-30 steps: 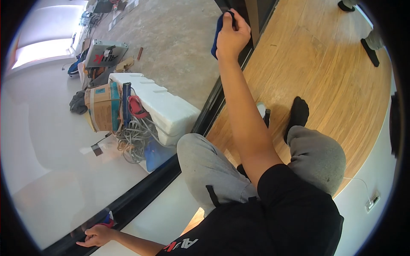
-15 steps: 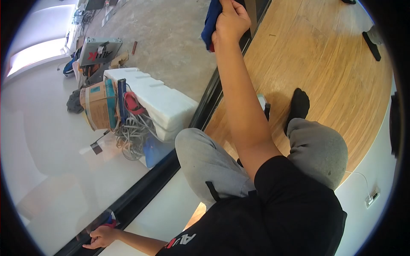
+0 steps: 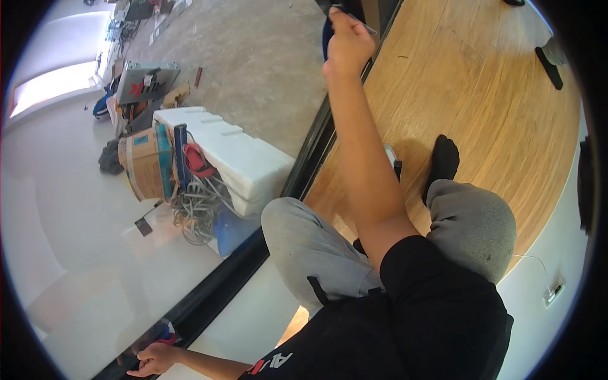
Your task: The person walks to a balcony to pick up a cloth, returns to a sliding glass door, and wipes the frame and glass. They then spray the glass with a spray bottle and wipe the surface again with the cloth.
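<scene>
My right hand [image 3: 349, 47] is at the top, at the end of an outstretched arm, beside the dark frame [image 3: 310, 149] of the glass. Its fingers are pinched round a thin, dark-edged item, mostly hidden. Dark blue material [image 3: 327, 39] shows just left of it. At the lower left, my left hand [image 3: 154, 360] is at the same frame with curled fingers; what they grip is hidden. A small red and blue item [image 3: 168, 335] is right beside it.
Behind the glass are a white foam block [image 3: 244, 149], a cardboard box [image 3: 147, 166], coiled grey cable [image 3: 195, 212] and a silver case [image 3: 147, 81]. My black-socked foot [image 3: 444, 157] is on the wood floor [image 3: 494, 114]. Another person's foot [image 3: 550, 68] shows upper right.
My right hand has turned and shifted slightly; the blue cloth at it is now mostly out of sight. My left hand has moved a little down and right.
</scene>
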Demonstrator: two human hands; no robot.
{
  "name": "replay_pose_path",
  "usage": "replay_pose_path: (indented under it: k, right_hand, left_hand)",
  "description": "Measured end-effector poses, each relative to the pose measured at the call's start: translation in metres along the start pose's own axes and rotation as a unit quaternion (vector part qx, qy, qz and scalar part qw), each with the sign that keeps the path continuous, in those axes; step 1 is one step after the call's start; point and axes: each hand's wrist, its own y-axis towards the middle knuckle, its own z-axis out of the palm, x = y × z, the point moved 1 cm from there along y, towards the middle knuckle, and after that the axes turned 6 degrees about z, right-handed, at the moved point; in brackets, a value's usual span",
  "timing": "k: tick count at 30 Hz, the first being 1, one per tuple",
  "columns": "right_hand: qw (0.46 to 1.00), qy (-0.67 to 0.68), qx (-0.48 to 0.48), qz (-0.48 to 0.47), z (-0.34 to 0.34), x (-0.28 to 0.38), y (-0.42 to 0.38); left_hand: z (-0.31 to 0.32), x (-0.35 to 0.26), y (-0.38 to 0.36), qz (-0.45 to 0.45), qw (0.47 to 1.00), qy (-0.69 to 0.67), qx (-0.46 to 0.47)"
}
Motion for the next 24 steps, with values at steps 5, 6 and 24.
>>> replay_pose_path:
  k: [5, 6, 24]
  right_hand:
    - [0.998, 0.009, 0.001, 0.06, 0.002, 0.012, 0.005]
    - [0.999, 0.006, 0.004, 0.04, 0.007, 0.015, 0.006]
    - [0.998, 0.013, 0.035, 0.051, 0.004, 0.018, 0.002]
  left_hand:
    - [0.016, 0.043, 0.008, 0.107, 0.987, 0.024, -0.113]
    - [0.012, 0.026, 0.0, 0.103, 0.991, 0.004, -0.084]
    - [0.02, 0.055, 0.009, 0.096, 0.985, 0.035, -0.141]
